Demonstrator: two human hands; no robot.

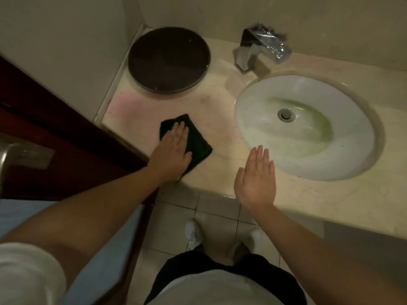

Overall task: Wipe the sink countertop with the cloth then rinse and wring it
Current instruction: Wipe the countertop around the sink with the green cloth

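Note:
A dark folded cloth lies on the beige stone countertop, near its front edge and left of the basin. My left hand presses flat on the cloth with straight fingers. My right hand is flat with straight fingers over the counter's front edge, its fingertips at the rim of the white oval sink. It holds nothing. A chrome tap stands behind the sink, and no water runs from it. Pink stains mark the counter at the left.
A round dark tray sits at the back left of the counter, against the wall corner. A dark wooden door with a metal handle stands at the left. Below the counter are floor tiles and my white shoes.

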